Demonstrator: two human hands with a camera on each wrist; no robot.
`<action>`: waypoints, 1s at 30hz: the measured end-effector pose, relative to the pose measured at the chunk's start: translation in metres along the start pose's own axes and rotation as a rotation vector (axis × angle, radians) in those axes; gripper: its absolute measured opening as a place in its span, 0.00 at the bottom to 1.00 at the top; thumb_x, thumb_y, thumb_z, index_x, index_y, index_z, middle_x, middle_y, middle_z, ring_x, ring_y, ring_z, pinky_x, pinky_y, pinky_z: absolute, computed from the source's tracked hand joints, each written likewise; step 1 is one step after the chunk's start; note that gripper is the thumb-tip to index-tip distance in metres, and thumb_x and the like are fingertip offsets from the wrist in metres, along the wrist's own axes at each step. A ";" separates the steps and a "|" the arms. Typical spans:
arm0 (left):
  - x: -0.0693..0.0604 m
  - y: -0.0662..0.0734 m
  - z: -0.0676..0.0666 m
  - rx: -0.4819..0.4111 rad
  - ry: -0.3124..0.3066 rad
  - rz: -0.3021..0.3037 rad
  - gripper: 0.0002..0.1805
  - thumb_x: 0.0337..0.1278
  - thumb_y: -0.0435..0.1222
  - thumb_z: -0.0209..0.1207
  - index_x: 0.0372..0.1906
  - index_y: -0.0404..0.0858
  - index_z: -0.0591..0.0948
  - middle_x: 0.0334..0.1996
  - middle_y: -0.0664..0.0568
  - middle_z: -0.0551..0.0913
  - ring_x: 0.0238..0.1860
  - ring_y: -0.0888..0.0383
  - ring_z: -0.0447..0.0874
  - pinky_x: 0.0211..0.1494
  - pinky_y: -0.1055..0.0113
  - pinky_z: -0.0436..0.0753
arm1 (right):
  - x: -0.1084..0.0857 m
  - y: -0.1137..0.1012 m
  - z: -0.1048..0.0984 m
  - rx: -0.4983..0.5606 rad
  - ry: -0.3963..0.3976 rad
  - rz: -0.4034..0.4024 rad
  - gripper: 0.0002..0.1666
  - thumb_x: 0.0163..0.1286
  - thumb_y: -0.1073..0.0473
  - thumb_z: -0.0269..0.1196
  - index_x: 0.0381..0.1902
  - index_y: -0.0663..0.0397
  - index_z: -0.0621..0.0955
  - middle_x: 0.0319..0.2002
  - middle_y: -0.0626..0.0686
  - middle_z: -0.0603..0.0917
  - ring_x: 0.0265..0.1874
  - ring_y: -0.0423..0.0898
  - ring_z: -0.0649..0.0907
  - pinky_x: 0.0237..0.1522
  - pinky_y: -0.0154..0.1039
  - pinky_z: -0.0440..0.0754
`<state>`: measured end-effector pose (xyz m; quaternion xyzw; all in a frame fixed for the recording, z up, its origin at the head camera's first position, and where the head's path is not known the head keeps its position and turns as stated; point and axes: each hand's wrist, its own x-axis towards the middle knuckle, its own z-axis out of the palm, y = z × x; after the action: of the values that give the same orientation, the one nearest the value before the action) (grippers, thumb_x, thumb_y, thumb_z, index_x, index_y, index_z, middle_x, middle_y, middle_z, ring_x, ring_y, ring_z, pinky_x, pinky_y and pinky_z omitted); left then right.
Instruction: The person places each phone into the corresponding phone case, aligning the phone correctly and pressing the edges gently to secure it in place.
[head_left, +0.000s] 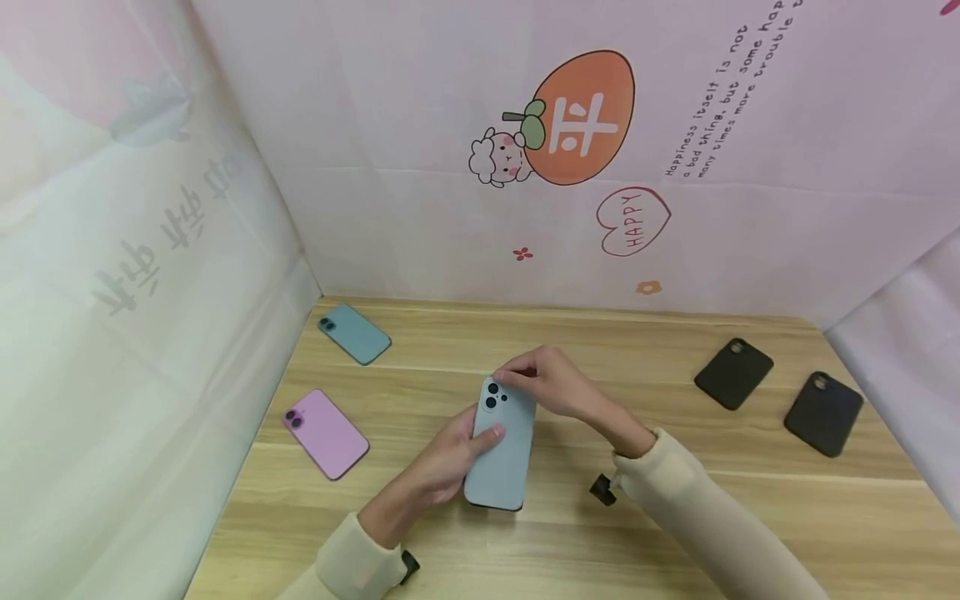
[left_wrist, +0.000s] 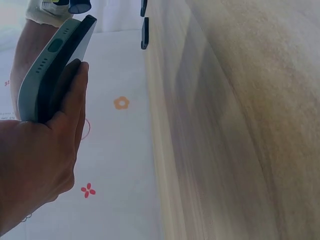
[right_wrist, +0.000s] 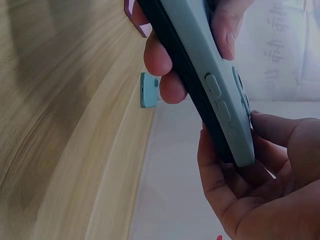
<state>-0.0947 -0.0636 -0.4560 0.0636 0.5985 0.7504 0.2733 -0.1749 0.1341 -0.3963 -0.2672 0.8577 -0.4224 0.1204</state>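
Right wrist alone shows side buttons [right_wrist: 213, 85] on the pale-blue phone [right_wrist: 200, 60].

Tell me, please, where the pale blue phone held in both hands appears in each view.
Head: the pale blue phone is just below centre.
Left wrist: the phone is at upper left.
Right wrist: the phone slants from the top edge, ending right of centre.
Shared landmark: the wooden table.

Wood-grain table [head_left: 420, 392] carries pink phone [head_left: 328, 435] | blue phone [head_left: 357, 335]: beyond pink phone | black case [head_left: 733, 375], second black case [head_left: 823, 415]: well right of pink phone
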 end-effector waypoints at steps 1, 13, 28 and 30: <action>0.000 0.000 0.000 0.007 0.000 -0.001 0.28 0.86 0.35 0.46 0.82 0.35 0.59 0.66 0.39 0.78 0.64 0.43 0.81 0.70 0.44 0.79 | 0.000 0.000 0.000 0.004 -0.002 0.000 0.10 0.78 0.61 0.65 0.46 0.59 0.92 0.40 0.51 0.92 0.31 0.40 0.84 0.35 0.32 0.84; -0.001 0.001 0.004 0.041 0.045 -0.007 0.29 0.82 0.31 0.51 0.80 0.37 0.62 0.69 0.41 0.77 0.67 0.44 0.78 0.74 0.41 0.75 | -0.002 -0.001 0.002 0.038 -0.008 -0.003 0.09 0.75 0.62 0.68 0.45 0.60 0.92 0.42 0.53 0.93 0.34 0.39 0.87 0.36 0.33 0.86; -0.002 -0.001 0.005 0.053 0.145 -0.009 0.30 0.80 0.31 0.54 0.81 0.38 0.62 0.70 0.41 0.75 0.70 0.42 0.75 0.76 0.38 0.71 | -0.006 0.002 -0.001 0.012 0.009 0.031 0.08 0.73 0.60 0.71 0.45 0.59 0.92 0.42 0.53 0.93 0.34 0.40 0.87 0.38 0.36 0.89; -0.002 -0.001 0.004 0.049 0.153 -0.005 0.30 0.80 0.31 0.54 0.81 0.38 0.63 0.70 0.41 0.76 0.70 0.42 0.75 0.76 0.39 0.71 | -0.007 0.005 -0.002 0.041 0.004 0.053 0.09 0.72 0.60 0.72 0.45 0.59 0.92 0.41 0.54 0.93 0.34 0.41 0.88 0.39 0.41 0.91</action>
<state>-0.0906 -0.0606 -0.4554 0.0114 0.6361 0.7374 0.2270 -0.1714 0.1416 -0.3989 -0.2410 0.8558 -0.4372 0.1354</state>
